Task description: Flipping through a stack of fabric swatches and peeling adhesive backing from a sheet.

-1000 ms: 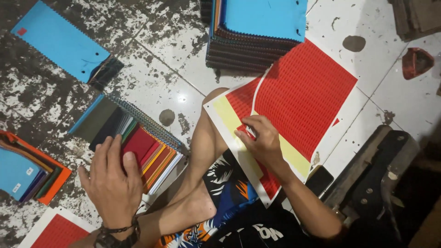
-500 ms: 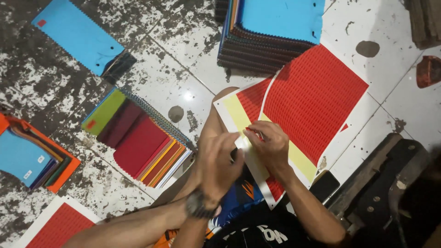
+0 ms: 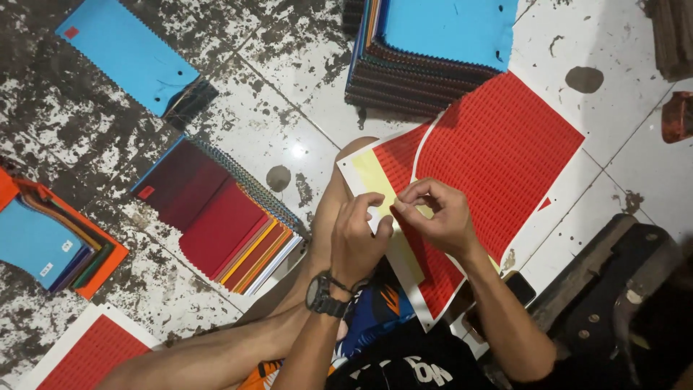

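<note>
I sit on the floor with a large red sticker sheet [image 3: 505, 152] on pale yellow backing [image 3: 372, 173] laid over my knee. My left hand [image 3: 357, 238], a dark watch on its wrist, pinches at the yellow strip with fingertips curled. My right hand [image 3: 440, 217] meets it from the right, thumb and forefinger pinched on the same small spot of the sheet. A fanned stack of fabric swatches [image 3: 224, 217], dark red on top, lies to the left of my knee, apart from both hands.
A thick swatch stack topped with blue [image 3: 433, 50] sits at the top. A blue swatch bundle [image 3: 130, 61] lies top left, an orange and blue one [image 3: 50, 245] at far left. Another red sheet [image 3: 86, 354] is bottom left. Dark wooden object [image 3: 613, 289] at right.
My left hand left the fanned swatch stack and came over to the red sheet, joining my right hand at the yellow strip. The view shifted slightly.
</note>
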